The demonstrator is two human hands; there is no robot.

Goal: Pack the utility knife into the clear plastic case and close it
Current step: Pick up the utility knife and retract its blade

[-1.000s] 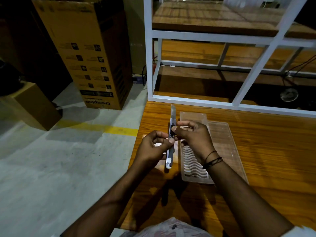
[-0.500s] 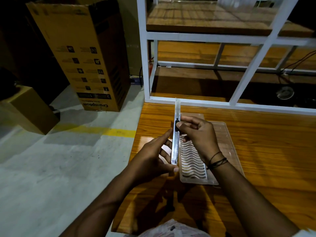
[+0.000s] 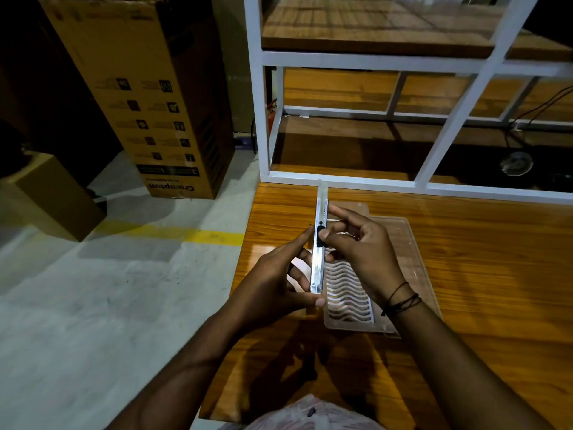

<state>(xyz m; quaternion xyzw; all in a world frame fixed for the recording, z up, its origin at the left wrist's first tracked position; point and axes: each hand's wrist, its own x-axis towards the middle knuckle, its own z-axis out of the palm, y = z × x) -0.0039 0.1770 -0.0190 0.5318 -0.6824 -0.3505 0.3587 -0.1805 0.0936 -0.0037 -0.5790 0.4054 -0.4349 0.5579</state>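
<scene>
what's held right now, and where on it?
The utility knife, in both hands: left hand grips its near end, right hand pinches mid-body, thumb on the black slider.

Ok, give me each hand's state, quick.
Left hand: closed on the utility knife, lower end.
Right hand: gripping the same knife, thumb on its black slider.

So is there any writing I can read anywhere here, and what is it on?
"Crompton": on the tall cardboard box, printed upside down near its bottom edge.
The box's icon captions and its black label strip: too small and blurred to read.
Knife and clear plastic case: no readable writing.
</scene>
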